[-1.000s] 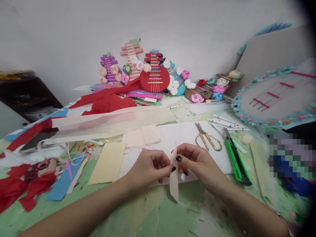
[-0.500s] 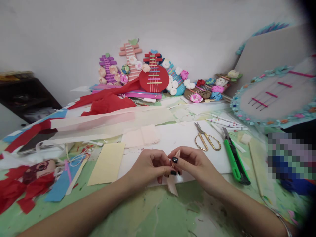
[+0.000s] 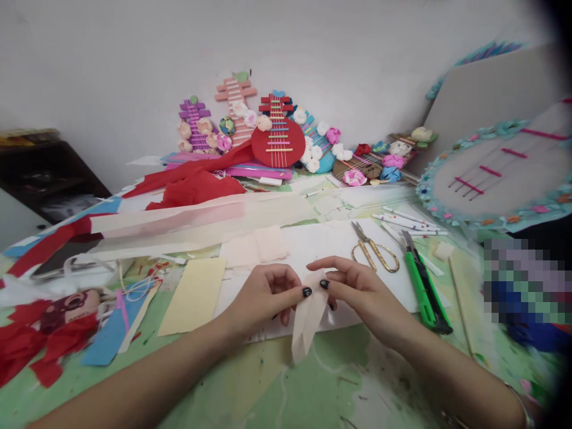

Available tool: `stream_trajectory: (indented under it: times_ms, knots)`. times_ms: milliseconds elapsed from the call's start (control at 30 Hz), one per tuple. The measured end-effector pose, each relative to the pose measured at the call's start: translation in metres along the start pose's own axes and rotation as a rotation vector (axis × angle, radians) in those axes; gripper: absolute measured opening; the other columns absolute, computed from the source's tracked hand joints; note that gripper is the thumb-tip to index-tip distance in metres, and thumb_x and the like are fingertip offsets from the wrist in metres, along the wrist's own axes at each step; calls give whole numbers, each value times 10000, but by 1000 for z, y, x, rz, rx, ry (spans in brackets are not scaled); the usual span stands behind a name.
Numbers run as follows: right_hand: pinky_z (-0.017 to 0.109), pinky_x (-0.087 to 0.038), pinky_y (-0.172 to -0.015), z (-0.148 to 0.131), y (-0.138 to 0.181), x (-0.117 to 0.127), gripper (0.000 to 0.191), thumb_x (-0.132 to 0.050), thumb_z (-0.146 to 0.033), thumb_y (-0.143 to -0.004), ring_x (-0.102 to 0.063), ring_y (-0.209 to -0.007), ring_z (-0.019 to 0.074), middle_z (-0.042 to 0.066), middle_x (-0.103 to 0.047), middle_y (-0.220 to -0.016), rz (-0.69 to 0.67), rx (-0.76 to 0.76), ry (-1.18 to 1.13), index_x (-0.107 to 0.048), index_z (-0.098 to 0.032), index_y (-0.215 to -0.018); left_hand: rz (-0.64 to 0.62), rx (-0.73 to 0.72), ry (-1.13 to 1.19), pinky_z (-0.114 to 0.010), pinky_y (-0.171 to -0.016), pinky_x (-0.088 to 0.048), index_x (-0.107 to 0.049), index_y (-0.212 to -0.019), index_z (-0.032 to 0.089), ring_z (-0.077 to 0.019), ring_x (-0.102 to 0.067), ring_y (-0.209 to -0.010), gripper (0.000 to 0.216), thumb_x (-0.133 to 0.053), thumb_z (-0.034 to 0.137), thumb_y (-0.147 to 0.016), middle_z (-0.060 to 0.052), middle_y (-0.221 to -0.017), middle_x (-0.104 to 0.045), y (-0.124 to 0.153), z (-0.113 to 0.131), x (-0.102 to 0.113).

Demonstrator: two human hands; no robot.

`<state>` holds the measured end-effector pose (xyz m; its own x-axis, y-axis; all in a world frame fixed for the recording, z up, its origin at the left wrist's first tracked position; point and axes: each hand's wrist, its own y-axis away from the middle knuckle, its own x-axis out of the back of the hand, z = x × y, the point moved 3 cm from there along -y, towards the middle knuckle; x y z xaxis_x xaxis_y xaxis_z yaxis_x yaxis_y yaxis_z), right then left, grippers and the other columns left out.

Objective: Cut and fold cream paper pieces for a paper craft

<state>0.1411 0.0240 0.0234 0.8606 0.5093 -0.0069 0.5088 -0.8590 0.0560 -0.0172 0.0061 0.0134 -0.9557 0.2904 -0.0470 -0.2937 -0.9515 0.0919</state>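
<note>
With thumb and fingers of our left hand (image 3: 272, 294) and our right hand (image 3: 357, 290), we pinched the pale paper strip (image 3: 308, 322), which hung between them over the near edge of the white sheet (image 3: 319, 241). Gold-handled scissors (image 3: 368, 241) and a green cutter (image 3: 420, 285) lay to our right, yellow paper (image 3: 193, 295) to our left.

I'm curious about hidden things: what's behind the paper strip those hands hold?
Beside the paper strip you can see the white sheet and, lower down, the green table. The part right behind it is covered.
</note>
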Motion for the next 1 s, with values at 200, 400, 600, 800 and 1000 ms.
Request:
stream_trajectory:
  times_ms: [200,400,600,800,1000]
  knots:
    - [207,-340,-514,-1,-1,0,158,-600,-277,-762,-482,-525,83,-20,-580,-560,-3,11,-40,-529,-152,-828,19,-45,17,-130,-381,-298,-558,-663,116,-42,-445,-399,197,-656,269,-740,38,-474,-511,-2,1,4]
    - [190,-325,-501,2,3,-3,148,-600,-286,-783,-478,-524,72,-29,-587,-564,-2,-11,41,-520,-164,-810,30,-87,-25,-175,-476,-391,-626,-717,110,-68,-486,-509,208,-644,314,-752,-4,-605,-584,-3,3,4]
    - [173,-307,-479,6,3,-5,133,-579,-286,-809,-484,-528,65,-32,-582,-568,-21,11,41,-521,-167,-817,48,-64,-34,-219,-559,-428,-650,-724,111,-114,-551,-598,198,-654,309,-739,-45,-675,-640,-1,3,4]
    - [169,-319,-484,5,2,-7,137,-586,-281,-807,-485,-524,60,-31,-579,-567,-20,18,30,-520,-160,-805,44,-43,-7,-217,-552,-419,-638,-713,116,-113,-549,-596,190,-664,304,-730,-38,-663,-636,-1,2,4]
    - [168,-321,-474,5,3,-7,144,-589,-289,-805,-476,-506,57,-38,-570,-553,-12,8,17,-515,-166,-810,40,-22,24,-213,-545,-410,-628,-694,115,-105,-543,-572,191,-684,297,-713,-30,-638,-626,-2,0,4]
